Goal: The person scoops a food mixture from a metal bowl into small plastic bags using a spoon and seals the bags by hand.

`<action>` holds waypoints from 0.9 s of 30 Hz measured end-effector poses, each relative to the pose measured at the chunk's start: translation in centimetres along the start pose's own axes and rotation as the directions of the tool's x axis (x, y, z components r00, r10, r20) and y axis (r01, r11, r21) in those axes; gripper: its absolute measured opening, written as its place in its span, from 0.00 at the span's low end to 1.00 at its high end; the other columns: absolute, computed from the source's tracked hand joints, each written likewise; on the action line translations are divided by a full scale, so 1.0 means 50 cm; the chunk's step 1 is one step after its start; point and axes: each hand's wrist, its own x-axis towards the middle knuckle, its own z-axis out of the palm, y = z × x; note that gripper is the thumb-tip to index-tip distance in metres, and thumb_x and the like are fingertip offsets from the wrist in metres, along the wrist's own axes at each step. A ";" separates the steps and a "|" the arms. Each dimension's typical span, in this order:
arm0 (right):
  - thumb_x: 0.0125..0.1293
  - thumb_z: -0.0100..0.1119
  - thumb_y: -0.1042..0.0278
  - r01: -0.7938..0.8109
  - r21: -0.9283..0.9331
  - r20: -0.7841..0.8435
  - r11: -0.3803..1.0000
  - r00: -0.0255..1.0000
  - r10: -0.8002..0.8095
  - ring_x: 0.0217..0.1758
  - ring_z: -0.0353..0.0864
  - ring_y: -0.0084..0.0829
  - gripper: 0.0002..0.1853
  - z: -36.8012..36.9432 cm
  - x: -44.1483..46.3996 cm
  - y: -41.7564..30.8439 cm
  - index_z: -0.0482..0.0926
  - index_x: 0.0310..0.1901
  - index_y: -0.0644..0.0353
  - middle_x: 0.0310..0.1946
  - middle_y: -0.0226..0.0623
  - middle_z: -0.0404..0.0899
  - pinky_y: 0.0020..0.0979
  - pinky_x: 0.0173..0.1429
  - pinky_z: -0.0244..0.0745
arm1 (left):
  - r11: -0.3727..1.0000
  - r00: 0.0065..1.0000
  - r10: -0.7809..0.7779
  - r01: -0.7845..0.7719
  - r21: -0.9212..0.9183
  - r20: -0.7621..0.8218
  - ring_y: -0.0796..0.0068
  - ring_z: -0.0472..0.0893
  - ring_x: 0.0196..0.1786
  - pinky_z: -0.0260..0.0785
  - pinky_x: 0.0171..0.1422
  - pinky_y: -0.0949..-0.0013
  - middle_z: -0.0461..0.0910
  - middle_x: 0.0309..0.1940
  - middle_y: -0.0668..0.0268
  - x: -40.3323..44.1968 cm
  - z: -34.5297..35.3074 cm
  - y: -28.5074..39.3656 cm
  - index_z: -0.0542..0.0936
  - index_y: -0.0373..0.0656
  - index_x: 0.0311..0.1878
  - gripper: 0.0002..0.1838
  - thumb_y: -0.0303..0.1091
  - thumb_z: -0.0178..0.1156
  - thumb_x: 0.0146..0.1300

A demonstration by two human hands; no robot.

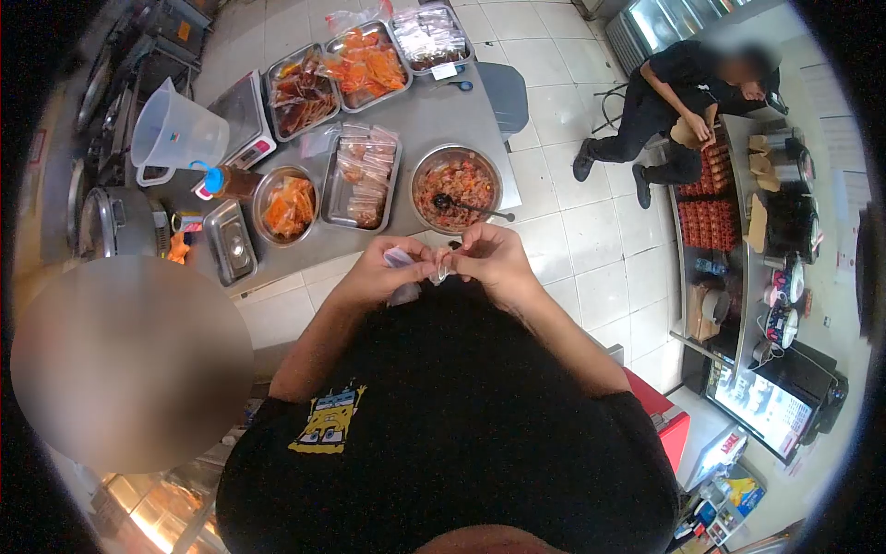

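Close to my chest, my left hand (pixel 389 268) is closed on a small clear plastic bag (pixel 404 293), part of which hangs below the fingers. My right hand (pixel 499 265) pinches the bag's other end, and the two hands almost touch. Whether anything is inside the bag I cannot make out. Just beyond my hands stands a steel bowl (pixel 499 175) of chopped reddish mixture (pixel 454 180), with a black spoon (pixel 480 211) resting in it. To its left, a metal tray (pixel 334 210) holds rows of filled plastic bags (pixel 366 166).
On the steel table are a bowl of orange pieces (pixel 290 208), an orange bottle with blue cap (pixel 231 182), a plastic jug (pixel 180 134), a scale (pixel 242 115) and more filled trays. A person in black (pixel 664 111) sits at right beside shelves with egg trays (pixel 707 224).
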 end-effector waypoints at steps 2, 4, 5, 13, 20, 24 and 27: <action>0.63 0.69 0.85 0.102 -0.090 -0.047 0.991 0.993 -0.106 0.37 0.85 0.26 0.11 0.001 0.005 0.022 0.75 0.38 0.61 0.38 0.37 0.85 0.28 0.42 0.82 | 0.976 0.959 0.121 -0.067 0.207 -0.257 0.79 0.82 0.38 0.76 0.46 0.70 0.86 0.36 0.70 0.006 0.020 -0.018 0.84 0.37 0.40 0.10 0.30 0.74 0.62; 0.55 0.71 0.81 0.209 -0.394 -0.203 0.895 0.930 -0.307 0.29 0.81 0.25 0.12 0.014 0.010 0.019 0.74 0.28 0.60 0.26 0.33 0.81 0.27 0.35 0.77 | 0.936 0.900 0.266 -0.156 0.316 -0.344 0.80 0.81 0.35 0.75 0.43 0.70 0.85 0.33 0.69 0.018 0.045 -0.037 0.82 0.37 0.37 0.10 0.31 0.74 0.61; 0.55 0.71 0.81 0.209 -0.398 -0.199 0.893 0.931 -0.307 0.29 0.81 0.25 0.12 0.018 0.014 0.017 0.74 0.28 0.60 0.26 0.33 0.81 0.27 0.35 0.77 | 0.873 0.816 0.410 -0.223 0.433 -0.408 0.81 0.80 0.33 0.74 0.40 0.70 0.84 0.29 0.68 0.023 0.057 -0.043 0.81 0.37 0.33 0.11 0.31 0.74 0.61; 0.50 0.72 0.78 0.304 -0.761 -0.129 0.573 0.795 -0.593 0.29 0.84 0.38 0.10 0.008 0.036 0.004 0.76 0.26 0.62 0.24 0.44 0.80 0.37 0.35 0.77 | 0.686 0.738 0.516 -0.052 0.726 -0.435 0.78 0.77 0.30 0.73 0.37 0.66 0.79 0.23 0.59 0.059 0.082 -0.027 0.79 0.35 0.30 0.15 0.34 0.75 0.55; 0.51 0.76 0.79 0.560 -0.185 0.213 0.807 0.825 -0.523 0.53 0.82 0.27 0.22 -0.098 0.074 0.079 0.80 0.49 0.61 0.47 0.30 0.81 0.31 0.56 0.81 | 0.988 0.952 0.048 -0.091 -0.128 -0.303 0.76 0.79 0.29 0.73 0.33 0.69 0.78 0.34 0.67 0.087 0.053 -0.015 0.73 0.42 0.42 0.07 0.21 0.61 0.66; 0.59 0.71 0.78 0.473 -0.261 0.323 0.842 0.864 -0.386 0.47 0.84 0.28 0.21 -0.103 0.025 0.036 0.82 0.55 0.62 0.46 0.34 0.86 0.30 0.54 0.81 | 0.995 0.980 0.000 -0.021 -0.103 -0.201 0.80 0.71 0.25 0.64 0.28 0.74 0.72 0.28 0.71 0.092 0.017 0.013 0.71 0.48 0.43 0.07 0.28 0.59 0.67; 0.61 0.66 0.76 0.541 -0.345 0.208 0.767 0.841 -0.500 0.38 0.86 0.27 0.09 -0.132 0.014 0.006 0.86 0.44 0.61 0.33 0.32 0.87 0.31 0.45 0.81 | 0.973 0.946 -0.130 0.180 0.147 -0.297 0.79 0.74 0.29 0.65 0.28 0.75 0.74 0.31 0.70 0.119 0.106 0.111 0.73 0.45 0.46 0.10 0.28 0.62 0.64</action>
